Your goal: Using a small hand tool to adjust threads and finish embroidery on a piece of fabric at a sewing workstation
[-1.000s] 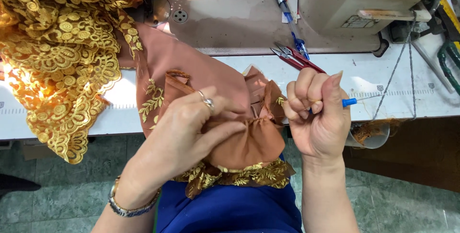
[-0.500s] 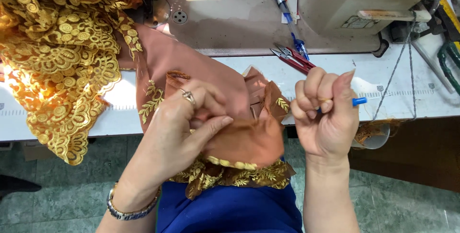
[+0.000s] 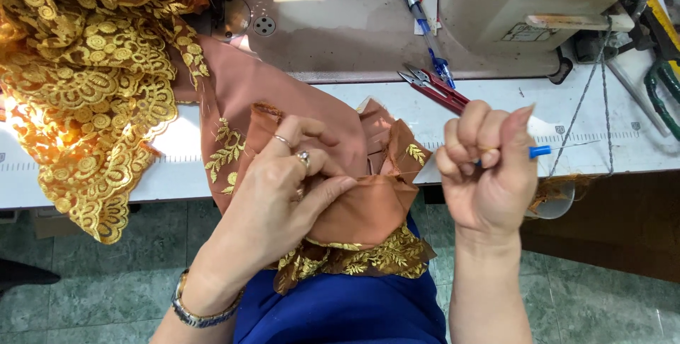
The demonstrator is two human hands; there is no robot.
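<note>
**Two hands at a fold of brown cloth by the sewing machine**

Nearest the camera, low in the frame, lies blue fabric over the person's lap. From the lower left the left forearm rises, a metal bracelet at the wrist. The left hand lies palm down in the middle of the frame, with rings on two fingers, its thumb and fingertips pinched together on a gathered fold of the brown cloth. That cloth is smooth and matte, edged with raised gold leaf embroidery that hangs in a ruffle below the hand.

The right forearm comes up from the lower right. The right hand is curled into a fist, knuckles up, clamped round a thin tool with a blue end that sticks out to the right; a fine thread runs on from there toward the right.

Further off, the white counter crosses the middle of the frame, bearing a printed ruler strip. Red-handled snips rest on it just above the right hand. At the upper left lies a heap of stiff gold lace, openwork with round motifs and scalloped edges. At the top stands the pale sewing machine, with a blue pen on its bed.
</note>
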